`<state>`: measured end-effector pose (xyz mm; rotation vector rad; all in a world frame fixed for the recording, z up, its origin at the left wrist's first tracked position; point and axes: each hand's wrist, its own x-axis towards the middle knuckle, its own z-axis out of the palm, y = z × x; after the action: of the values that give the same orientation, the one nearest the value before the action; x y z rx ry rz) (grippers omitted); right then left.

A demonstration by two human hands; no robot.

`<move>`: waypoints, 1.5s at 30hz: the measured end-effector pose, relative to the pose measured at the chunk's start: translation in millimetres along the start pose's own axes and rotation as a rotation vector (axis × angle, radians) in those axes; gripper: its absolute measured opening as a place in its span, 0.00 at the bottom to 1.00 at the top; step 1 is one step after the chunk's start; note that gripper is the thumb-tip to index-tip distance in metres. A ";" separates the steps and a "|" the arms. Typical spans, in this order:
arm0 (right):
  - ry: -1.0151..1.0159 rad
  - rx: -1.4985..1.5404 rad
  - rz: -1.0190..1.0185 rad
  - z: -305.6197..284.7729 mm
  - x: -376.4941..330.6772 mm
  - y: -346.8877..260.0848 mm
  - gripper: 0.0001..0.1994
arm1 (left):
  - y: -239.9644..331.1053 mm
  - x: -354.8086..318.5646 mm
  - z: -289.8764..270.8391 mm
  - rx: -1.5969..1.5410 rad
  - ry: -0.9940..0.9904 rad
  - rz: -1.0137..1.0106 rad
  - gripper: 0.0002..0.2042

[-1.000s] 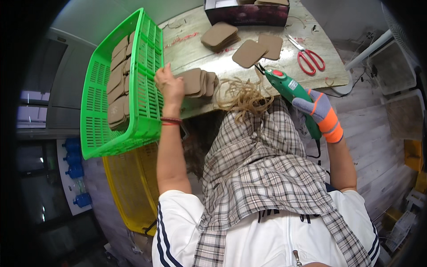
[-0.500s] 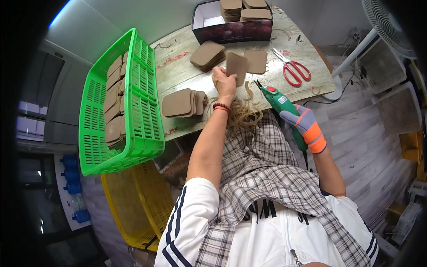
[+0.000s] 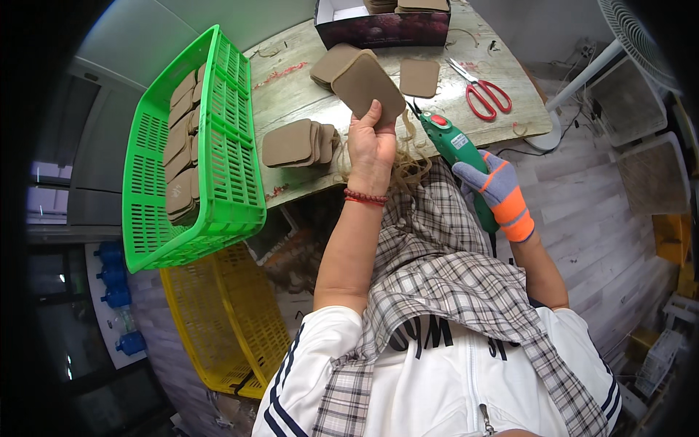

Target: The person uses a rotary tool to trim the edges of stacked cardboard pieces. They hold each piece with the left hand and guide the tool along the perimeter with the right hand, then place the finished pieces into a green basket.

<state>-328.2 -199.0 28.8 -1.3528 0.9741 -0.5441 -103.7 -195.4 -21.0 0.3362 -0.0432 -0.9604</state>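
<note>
Between thumb and fingers, my bare left hand (image 3: 373,149) holds up a brown rounded-corner pad (image 3: 368,89), its flat face showing. My right hand (image 3: 496,191), in a grey and orange glove, is wrapped round green electric scissors (image 3: 455,144) with a red button; their dark tip points up and left, close to the pad. Behind the held pad sits a stack of pads (image 3: 329,67), partly hidden by it. A single pad (image 3: 419,78) lies flat right of it. Another stack (image 3: 297,143) rests left of my wrist. Curled tan trimmings (image 3: 409,164) gather at the table's near edge.
Red-handled scissors (image 3: 486,96) lie on the table (image 3: 291,102) at right. A dark box (image 3: 382,32) with pads stands at the back. On the left is a green crate (image 3: 233,164) holding more pads, above a yellow crate (image 3: 247,320). A white fan (image 3: 633,36) stands far right.
My left hand has turned palm up, bringing the pad's broad face into view, up and left. The green electric scissors have shifted slightly up and left. The whole view has moved a little.
</note>
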 end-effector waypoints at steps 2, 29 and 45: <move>-0.010 0.006 0.011 0.5 -0.6 -1.1 0.13 | -1.1 -1.2 0.8 0.007 -0.030 -0.006 0.18; -0.102 -0.259 -0.055 -43.2 -4.1 -33.8 0.15 | 44.6 -23.7 -16.8 0.669 -0.319 -0.219 0.18; -0.150 -0.345 -0.026 -23.4 0.7 -30.8 0.14 | 78.3 -29.2 -20.7 1.158 -0.348 -0.544 0.17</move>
<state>-341.1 -218.2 59.8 -1.6900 0.9561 -0.2956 -54.5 -125.2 -13.9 1.2848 -0.8871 -1.4571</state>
